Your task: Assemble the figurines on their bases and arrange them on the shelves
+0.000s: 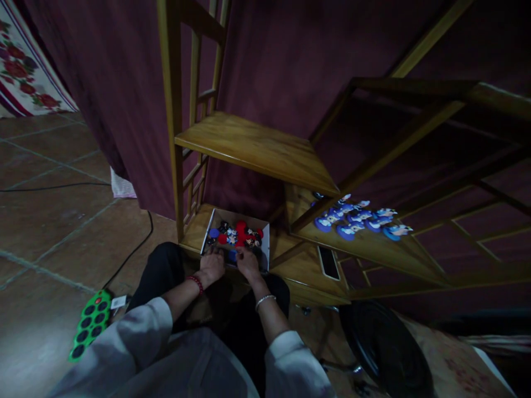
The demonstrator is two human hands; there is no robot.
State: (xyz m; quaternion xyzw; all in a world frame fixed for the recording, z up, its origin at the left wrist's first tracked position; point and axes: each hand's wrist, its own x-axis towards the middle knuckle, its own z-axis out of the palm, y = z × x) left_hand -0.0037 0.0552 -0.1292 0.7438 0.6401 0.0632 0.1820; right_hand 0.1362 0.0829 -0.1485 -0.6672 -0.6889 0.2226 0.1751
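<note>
Figurines (232,237) in open box (266,243) on low shelf (307,271). Probably light, stiff, maybe brittle; best pinched by round bases (241,225). Left hand (213,265) at near edge, right hand (248,263) over box; can't tell whether either grips.

Maroon curtains (265,72) hang behind wooden shelves (253,145).

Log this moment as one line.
left hand: at box, grip unclear | right hand: at box, grip unclear | figurines: inside box
</note>
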